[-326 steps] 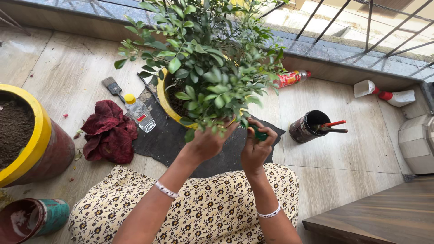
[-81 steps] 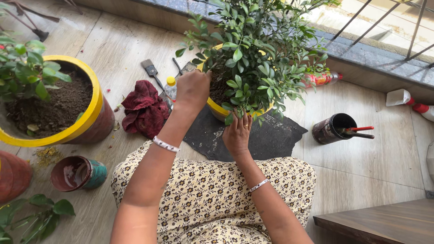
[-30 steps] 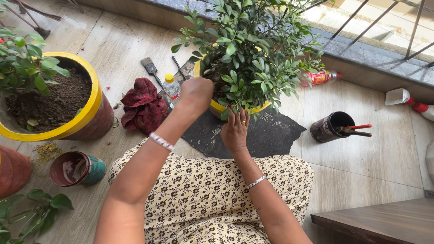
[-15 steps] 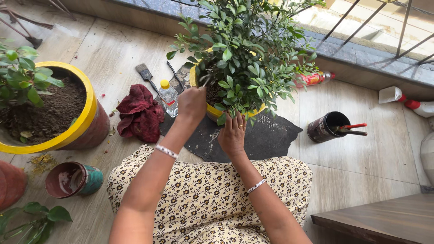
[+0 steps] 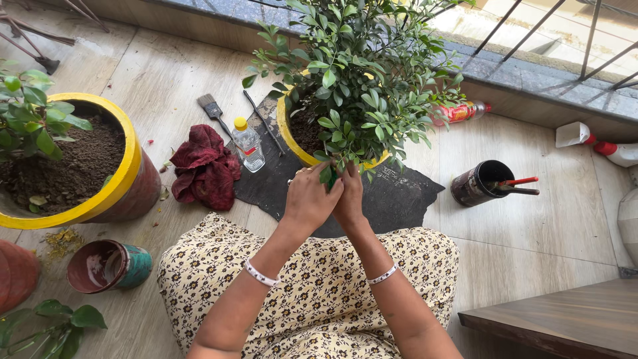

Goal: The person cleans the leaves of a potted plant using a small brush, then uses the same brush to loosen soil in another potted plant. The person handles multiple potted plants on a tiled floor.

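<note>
Both hands meet at the near rim of the yellow pot (image 5: 290, 136), under the low leaves of the bushy plant (image 5: 359, 73). Left hand (image 5: 309, 199) and right hand (image 5: 350, 196) touch, fingers curled around a leaf (image 5: 325, 175); how firmly, cannot tell. Pot sits on a dark mat (image 5: 399, 196). Left: water bottle (image 5: 248, 144), red cloth (image 5: 203, 166), brush (image 5: 211, 106). Right: black can (image 5: 480, 184), bare floor (image 5: 531, 233) beyond it

Single head-worn view, looking steeply down from close above the lap onto the potted shrub (image 5: 352, 73) and floor (image 5: 531, 233).
</note>
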